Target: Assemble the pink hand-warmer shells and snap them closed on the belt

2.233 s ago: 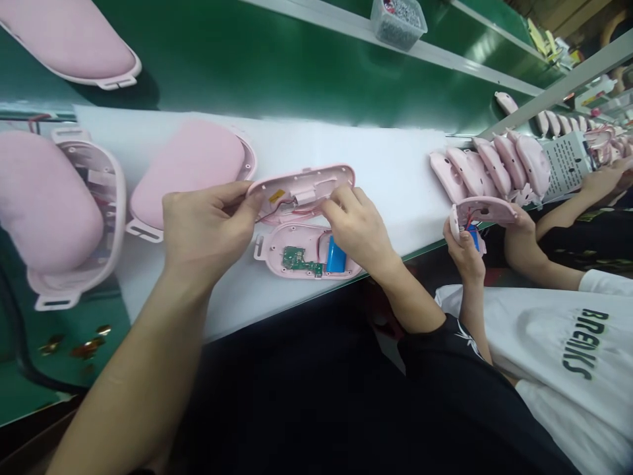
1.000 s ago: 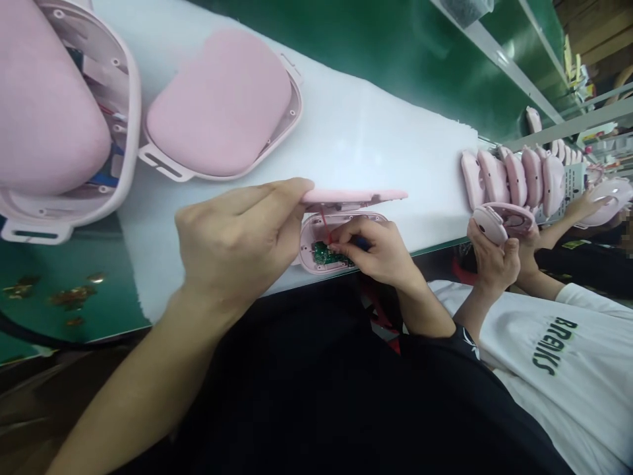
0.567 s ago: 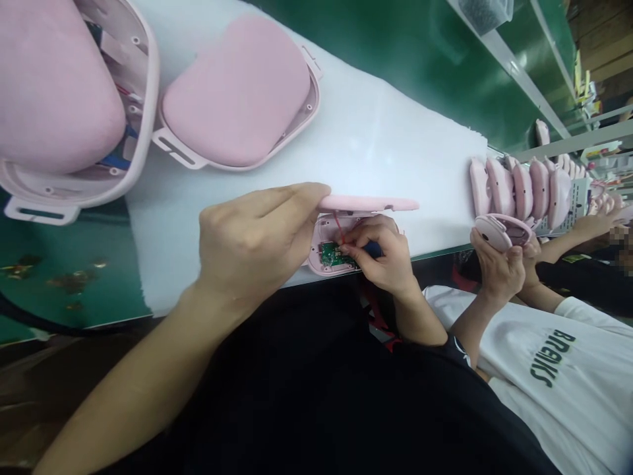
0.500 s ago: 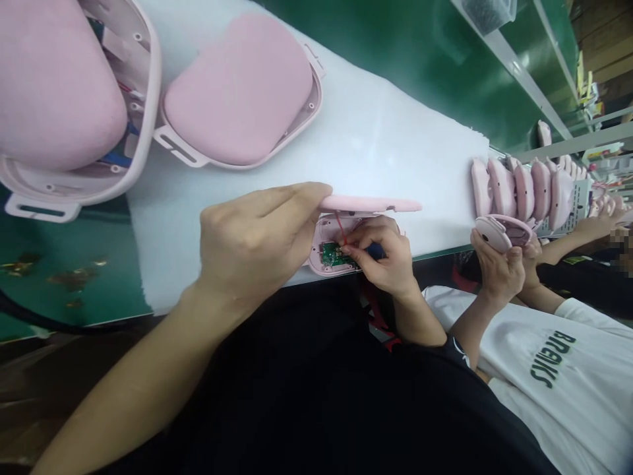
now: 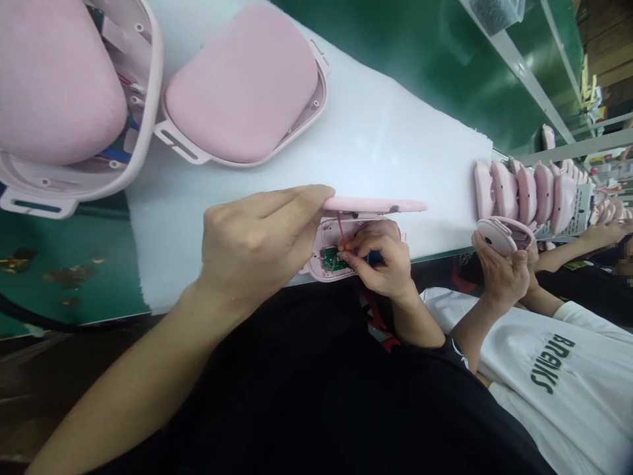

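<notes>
My left hand (image 5: 262, 241) is closed on the end of a pink cover (image 5: 378, 205), which it holds edge-on above an open pink shell (image 5: 321, 232). Inside the shell sits a green circuit board (image 5: 333, 258). A red wire (image 5: 341, 225) runs down from the cover towards the board. At the board's edge, my right hand (image 5: 383, 257) pinches the lower end of this wire between thumb and forefinger. Something dark blue (image 5: 374, 256) shows partly behind the right fingers; its kind is unclear.
Two pink shells with loose covers, one nearer (image 5: 39, 86) and one farther (image 5: 242, 86), lie on the white sheet (image 5: 395, 138). At the right, several pink housings (image 5: 527, 191) stand in a row. A co-worker's hand (image 5: 502, 270) holds another pink part (image 5: 497, 236) there.
The view has shifted slightly. Both hands keep their hold on the cover and the red wire, with the right fingertips still at the board.
</notes>
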Demonstrator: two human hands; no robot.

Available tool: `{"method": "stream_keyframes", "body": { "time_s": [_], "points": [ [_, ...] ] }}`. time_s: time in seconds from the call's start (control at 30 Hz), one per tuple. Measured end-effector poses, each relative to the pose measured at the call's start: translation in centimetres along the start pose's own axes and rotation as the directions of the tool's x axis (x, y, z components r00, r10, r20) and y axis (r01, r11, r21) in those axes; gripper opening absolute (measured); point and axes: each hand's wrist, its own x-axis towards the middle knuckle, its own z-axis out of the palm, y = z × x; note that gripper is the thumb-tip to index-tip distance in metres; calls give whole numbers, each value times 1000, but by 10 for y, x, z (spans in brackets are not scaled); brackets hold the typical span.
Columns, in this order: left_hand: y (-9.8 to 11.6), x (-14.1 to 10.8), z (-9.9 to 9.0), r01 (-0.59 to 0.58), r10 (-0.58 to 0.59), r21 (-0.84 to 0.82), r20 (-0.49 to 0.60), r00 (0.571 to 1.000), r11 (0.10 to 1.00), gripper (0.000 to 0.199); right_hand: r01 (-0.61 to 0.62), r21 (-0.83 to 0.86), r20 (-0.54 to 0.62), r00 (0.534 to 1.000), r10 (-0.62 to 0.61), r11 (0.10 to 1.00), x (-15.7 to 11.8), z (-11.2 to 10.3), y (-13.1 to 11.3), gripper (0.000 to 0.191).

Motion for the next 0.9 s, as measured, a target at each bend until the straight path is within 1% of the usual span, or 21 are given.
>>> {"method": "stream_keyframes", "body": {
  "time_s": [0.07,0.13,0.27,0.4,0.47,0.53,0.6,0.67,0.77,0.83,0.9],
  "points": [
    [-2,-1,3,-24,24,16,-40,999,1000,25,28,25,-4,1000,-28,999,0,0,0,27],
    [-4,-1,5,-26,27,24,-51,998,999,25,39,50,-11,999,-39,998,1,0,0,27],
    [-5,-3,5,-14,15,41,-25,1000,999,26,17,73,6,1000,-17,997,2,-1,-1,24],
    [-5,-4,2,8,-10,81,24,1000,997,29,9,25,67,998,-11,1000,2,-2,-1,24],
    [-4,-3,0,-2,1,65,20,1000,998,32,58,-28,84,995,-55,998,2,-2,0,24],
    [-2,-4,-3,-28,28,12,5,1000,1000,36,160,-115,80,985,-151,980,0,-1,1,23],
    [1,-8,-5,-49,48,-42,-13,999,998,38,277,-200,64,961,-269,940,-2,0,3,24],
    [2,-13,-6,-42,41,-71,-15,999,997,38,352,-252,50,935,-351,902,-5,1,2,25],
    [2,-22,-5,0,-1,-81,-15,1000,997,39,381,-299,56,922,-382,875,-10,3,-1,28],
    [0,-26,-3,25,-26,-65,-4,1000,998,40,380,-328,57,922,-383,865,-17,4,-4,25],
    [-2,-30,-1,43,-43,-42,-2,999,998,39,384,-356,30,916,-400,852,-27,7,-5,21]
  ]
}}
